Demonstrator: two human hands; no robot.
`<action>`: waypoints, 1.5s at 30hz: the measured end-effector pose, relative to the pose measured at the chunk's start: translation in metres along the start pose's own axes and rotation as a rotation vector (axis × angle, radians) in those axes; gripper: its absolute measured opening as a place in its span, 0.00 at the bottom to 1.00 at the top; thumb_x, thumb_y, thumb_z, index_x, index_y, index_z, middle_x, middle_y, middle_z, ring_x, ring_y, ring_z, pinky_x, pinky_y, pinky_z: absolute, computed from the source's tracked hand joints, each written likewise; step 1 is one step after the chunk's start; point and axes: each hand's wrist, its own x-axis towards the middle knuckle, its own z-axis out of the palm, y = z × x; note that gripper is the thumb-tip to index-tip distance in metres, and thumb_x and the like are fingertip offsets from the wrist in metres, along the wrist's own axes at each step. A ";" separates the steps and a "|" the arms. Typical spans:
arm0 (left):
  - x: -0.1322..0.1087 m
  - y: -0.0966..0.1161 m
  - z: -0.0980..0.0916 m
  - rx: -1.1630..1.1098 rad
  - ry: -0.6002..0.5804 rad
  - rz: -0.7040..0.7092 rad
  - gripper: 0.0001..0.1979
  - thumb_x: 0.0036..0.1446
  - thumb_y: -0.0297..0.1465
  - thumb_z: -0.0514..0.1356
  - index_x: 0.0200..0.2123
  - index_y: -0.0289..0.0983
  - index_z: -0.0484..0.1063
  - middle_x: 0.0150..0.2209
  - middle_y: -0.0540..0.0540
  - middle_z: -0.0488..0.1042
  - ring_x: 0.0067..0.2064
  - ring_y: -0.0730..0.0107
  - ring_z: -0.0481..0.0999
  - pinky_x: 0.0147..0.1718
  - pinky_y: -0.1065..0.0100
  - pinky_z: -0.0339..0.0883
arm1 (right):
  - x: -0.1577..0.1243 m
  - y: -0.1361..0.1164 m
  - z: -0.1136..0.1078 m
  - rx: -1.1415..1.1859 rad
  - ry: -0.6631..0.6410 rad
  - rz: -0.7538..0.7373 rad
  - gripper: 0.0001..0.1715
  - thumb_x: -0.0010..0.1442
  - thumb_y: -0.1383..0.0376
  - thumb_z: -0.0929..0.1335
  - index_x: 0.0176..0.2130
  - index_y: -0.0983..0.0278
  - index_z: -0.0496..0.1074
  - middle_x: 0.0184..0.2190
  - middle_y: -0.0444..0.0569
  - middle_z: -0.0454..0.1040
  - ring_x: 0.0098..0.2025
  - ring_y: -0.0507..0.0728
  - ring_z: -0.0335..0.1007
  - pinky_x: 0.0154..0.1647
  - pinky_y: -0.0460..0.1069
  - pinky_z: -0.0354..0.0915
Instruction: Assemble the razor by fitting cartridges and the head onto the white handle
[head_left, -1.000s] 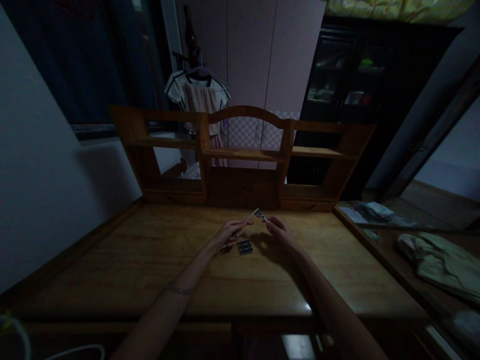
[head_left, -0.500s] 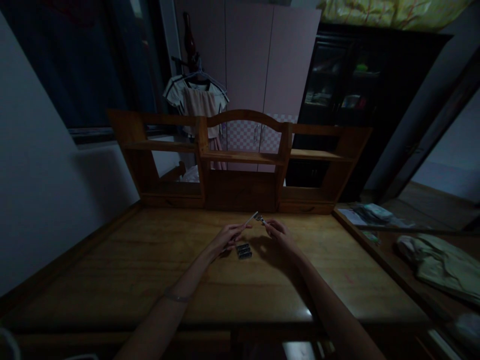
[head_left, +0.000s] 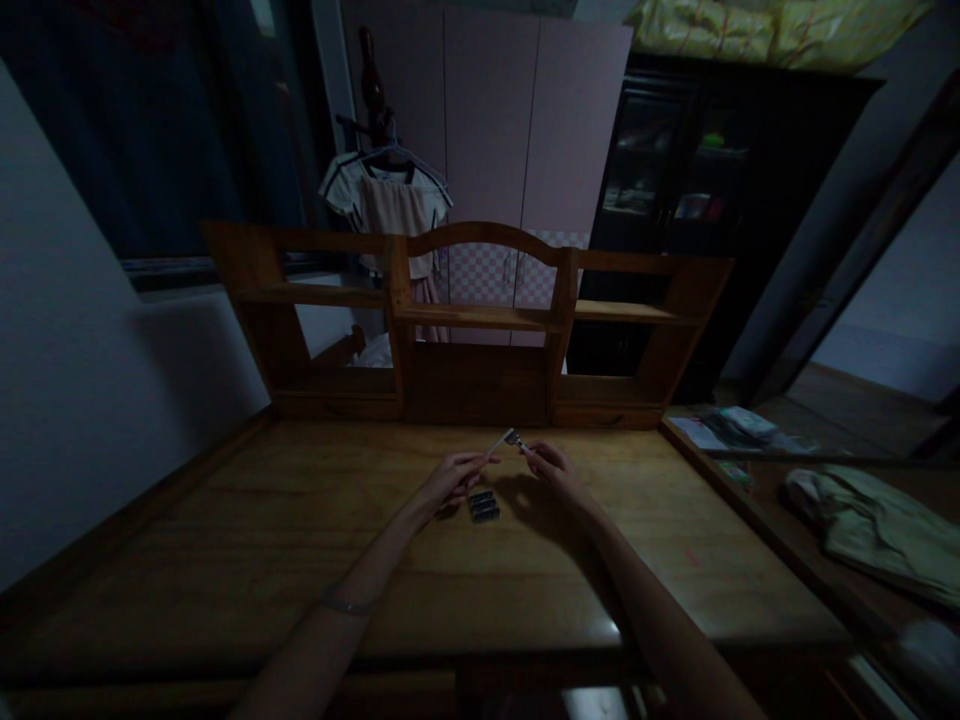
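The left hand (head_left: 450, 478) is closing its fingers around the lower end of a slim pale handle (head_left: 495, 449), holding it tilted up and away from the person, just above the counter (head_left: 300, 540). The right hand (head_left: 555, 470) is reaching in from the other side with its fingertips drawn together, and it appears to be pinching the small head piece (head_left: 512, 437) at the handle's upper tip; the picture is too dim and small to show whether that piece is seated on the handle or loose. Judging from this, the work at the tip is midway: both hands are meeting there, and neither is letting go. A small dark pack (head_left: 484, 505) is lying flat on the counter just below and between the hands, with nothing touching it. Both forearms are stretching forward and angling inward, with the wrists hovering low over the wood, and a thin bracelet (head_left: 345, 603) is sitting on the left wrist. Beyond the hands a wooden shelf unit (head_left: 480, 315) is standing at the back of the counter. Behind it clothes (head_left: 386, 200) are hanging beside a pink wardrobe (head_left: 495, 120), and off to the right a crumpled cloth (head_left: 870, 525) is lying on a lower surface
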 end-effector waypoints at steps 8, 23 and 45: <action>-0.001 0.001 0.002 -0.008 -0.025 0.006 0.25 0.53 0.47 0.57 0.47 0.35 0.71 0.18 0.58 0.54 0.14 0.85 0.44 0.11 0.78 0.38 | 0.001 0.000 0.001 0.007 0.017 0.031 0.19 0.55 0.48 0.66 0.34 0.61 0.70 0.25 0.42 0.61 0.28 0.52 0.55 0.27 0.46 0.52; -0.001 0.001 0.000 0.008 0.012 -0.005 0.24 0.52 0.47 0.57 0.43 0.33 0.73 0.18 0.57 0.54 0.14 0.85 0.44 0.11 0.78 0.37 | 0.000 -0.001 0.001 0.029 -0.008 0.026 0.17 0.55 0.50 0.66 0.34 0.61 0.70 0.24 0.41 0.61 0.27 0.52 0.54 0.27 0.46 0.51; -0.006 0.004 0.005 0.026 -0.035 -0.021 0.26 0.52 0.48 0.57 0.44 0.33 0.73 0.18 0.58 0.54 0.15 0.85 0.42 0.12 0.77 0.37 | -0.001 0.000 0.002 -0.023 -0.001 0.041 0.18 0.54 0.50 0.66 0.36 0.61 0.72 0.27 0.44 0.65 0.29 0.53 0.58 0.28 0.46 0.54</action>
